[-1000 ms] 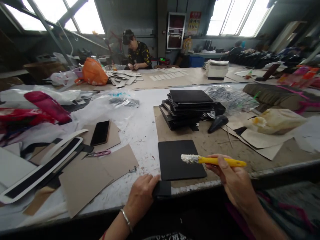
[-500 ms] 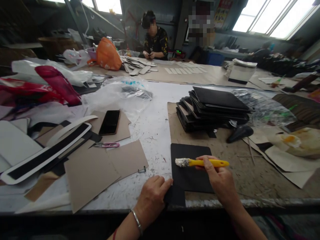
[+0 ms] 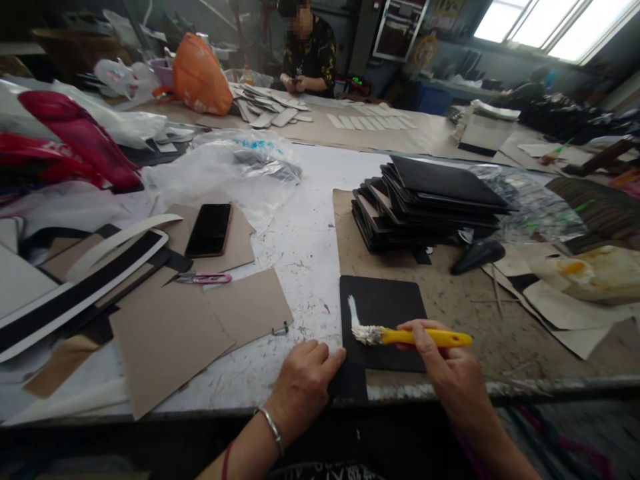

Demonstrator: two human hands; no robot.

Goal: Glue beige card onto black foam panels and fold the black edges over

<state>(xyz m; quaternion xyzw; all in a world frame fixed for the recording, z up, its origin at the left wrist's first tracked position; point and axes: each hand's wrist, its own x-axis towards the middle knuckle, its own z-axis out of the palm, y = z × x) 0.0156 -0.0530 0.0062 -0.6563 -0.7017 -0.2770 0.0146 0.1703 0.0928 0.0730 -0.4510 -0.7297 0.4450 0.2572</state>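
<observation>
My right hand (image 3: 453, 363) is closed round the yellow handle of a paintbrush (image 3: 430, 337). The brush's bristles, caked with white paste, touch a black panel (image 3: 390, 303) lying flat at the table's front. A short wet white streak (image 3: 353, 311) runs up from the bristles near the panel's left edge. Beside the lower left corner, my left hand (image 3: 307, 377) has its fingers curled, with the tip of the forefinger at the panel's edge. Its other fingertips are hidden. A narrow black flap (image 3: 350, 381) extends from the panel toward the table edge.
Behind the panel stands a stack of black panels (image 3: 440, 200), with a dark, rounded tool (image 3: 477, 257) near it. To the left lie beige boards (image 3: 170, 347), pink thread snips (image 3: 205, 278) and a phone (image 3: 209, 230). Another person (image 3: 310, 57) sits across the table.
The brush has moved down and toward me over the black panel, and a white streak now shows where it passed. My left hand stays at the panel's edge. The view has shifted slightly.
</observation>
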